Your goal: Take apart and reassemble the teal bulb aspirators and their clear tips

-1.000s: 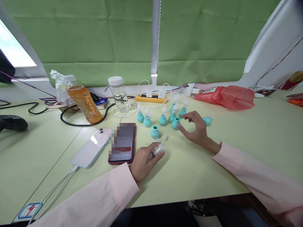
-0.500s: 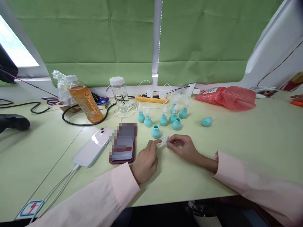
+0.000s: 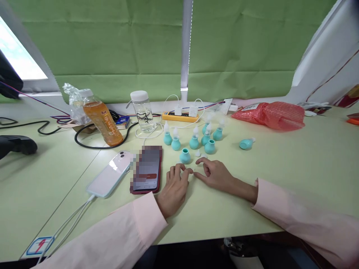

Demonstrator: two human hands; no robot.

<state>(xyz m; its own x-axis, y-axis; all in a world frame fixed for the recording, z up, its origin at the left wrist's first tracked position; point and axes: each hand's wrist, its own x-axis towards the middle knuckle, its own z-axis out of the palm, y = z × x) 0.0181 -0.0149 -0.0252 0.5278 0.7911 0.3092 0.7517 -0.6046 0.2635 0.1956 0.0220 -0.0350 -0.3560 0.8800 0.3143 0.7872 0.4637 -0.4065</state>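
Flanking tiny white piece — left hand, right hand — inside table edge.

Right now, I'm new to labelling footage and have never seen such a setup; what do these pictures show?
There is no robot: a camera worn on a person's head looks forward and down. The left hand and right hand are close together, near small pale pieces on the table; whether either holds one, I cannot tell. Beyond stand teal bulbs, most with clear tips, two open-topped; another lies at the right. Two phones and a bottle of orange drink are at the left.
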